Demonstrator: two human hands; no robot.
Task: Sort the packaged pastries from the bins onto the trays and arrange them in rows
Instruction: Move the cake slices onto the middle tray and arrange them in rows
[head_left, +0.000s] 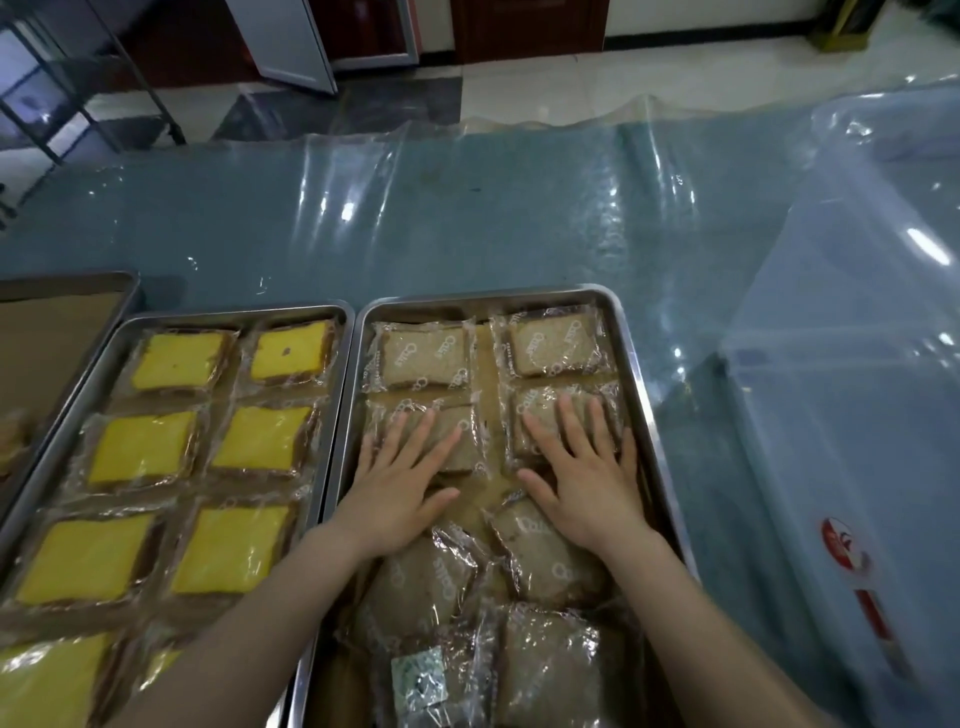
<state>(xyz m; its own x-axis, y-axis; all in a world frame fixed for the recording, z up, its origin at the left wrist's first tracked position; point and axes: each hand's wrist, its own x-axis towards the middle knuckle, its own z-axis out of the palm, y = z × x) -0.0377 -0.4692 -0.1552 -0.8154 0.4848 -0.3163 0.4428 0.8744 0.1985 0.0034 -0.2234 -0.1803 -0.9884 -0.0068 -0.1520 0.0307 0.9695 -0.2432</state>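
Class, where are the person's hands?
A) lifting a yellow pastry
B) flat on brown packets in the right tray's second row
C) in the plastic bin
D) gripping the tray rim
B: left hand lies flat on the left brown packet, right hand on the right brown packet.

1. Left hand (402, 486) lies flat, palm down, fingers straight and spread.
2. Right hand (587, 480) lies likewise, flat, fingers spread.
3. Both bare forearms (249, 623) reach forward, converging toward the hands.
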